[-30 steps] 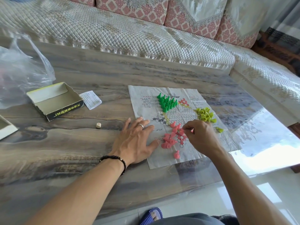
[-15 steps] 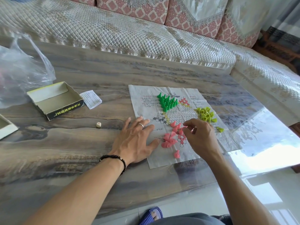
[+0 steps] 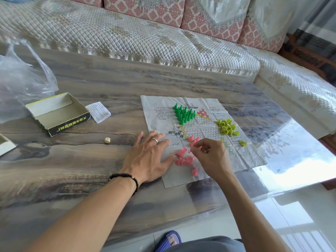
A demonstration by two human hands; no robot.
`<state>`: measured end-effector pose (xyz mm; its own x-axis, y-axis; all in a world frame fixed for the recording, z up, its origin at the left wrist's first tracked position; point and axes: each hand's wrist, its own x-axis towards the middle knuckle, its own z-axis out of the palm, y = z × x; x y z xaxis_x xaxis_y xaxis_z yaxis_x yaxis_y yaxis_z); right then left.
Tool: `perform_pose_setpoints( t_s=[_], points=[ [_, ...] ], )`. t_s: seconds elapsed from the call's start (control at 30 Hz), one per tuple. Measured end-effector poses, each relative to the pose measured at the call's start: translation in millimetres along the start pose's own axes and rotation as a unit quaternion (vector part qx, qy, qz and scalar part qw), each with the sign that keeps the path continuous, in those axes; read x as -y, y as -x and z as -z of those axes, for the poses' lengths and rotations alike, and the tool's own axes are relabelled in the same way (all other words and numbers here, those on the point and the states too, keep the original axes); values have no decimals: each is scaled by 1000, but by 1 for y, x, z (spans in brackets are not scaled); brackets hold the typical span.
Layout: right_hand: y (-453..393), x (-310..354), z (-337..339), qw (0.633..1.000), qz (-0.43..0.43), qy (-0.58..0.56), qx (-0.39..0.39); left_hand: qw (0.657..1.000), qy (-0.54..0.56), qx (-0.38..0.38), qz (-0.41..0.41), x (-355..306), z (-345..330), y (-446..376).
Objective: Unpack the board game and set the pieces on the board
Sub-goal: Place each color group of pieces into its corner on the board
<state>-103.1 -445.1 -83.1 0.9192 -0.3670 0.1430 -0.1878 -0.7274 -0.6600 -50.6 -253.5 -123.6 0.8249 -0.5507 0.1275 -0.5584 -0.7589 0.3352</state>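
The paper board (image 3: 192,128) lies flat on the desk (image 3: 91,160), a bit creased, and the left hand (image 3: 151,159) rests on its near-left edge w/ fingers spread and straight, I think to keep the thin sheet from sliding while pieces are set. The right hand (image 3: 211,157) is curled over the pink pieces (image 3: 183,157); its fingertips look pinched on one pink piece, but the piece is mostly hidden, so the grip seems narrow and holding approx. one pawn. Most pink ones lie tipped in a loose heap near the bottom corner of the hex field, a few upright. The green pieces (image 3: 184,113) stand in a neat triangle at the far corner, so that colour looks done. The yellow pieces (image 3: 227,127) are a heap at the right, one apart. The empty box (image 3: 58,113), a leaflet (image 3: 98,111) and a die (image 3: 107,140) sit at the left, out of the way.
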Motion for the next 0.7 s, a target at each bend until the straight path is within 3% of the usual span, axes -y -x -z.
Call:
perform_pose_setpoints(
  t_s=[0.27,0.57,0.7],
  points=[
    [10,3,27,976,-85,-199,-2,1000,0,2,-1,0,0,0],
    [5,-22,39,999,-14,-14,30,1000,6,-1,2,0,0,1],
    [3,-20,42,999,-28,-13,33,1000,2,0,3,1,-1,1]
  ],
)
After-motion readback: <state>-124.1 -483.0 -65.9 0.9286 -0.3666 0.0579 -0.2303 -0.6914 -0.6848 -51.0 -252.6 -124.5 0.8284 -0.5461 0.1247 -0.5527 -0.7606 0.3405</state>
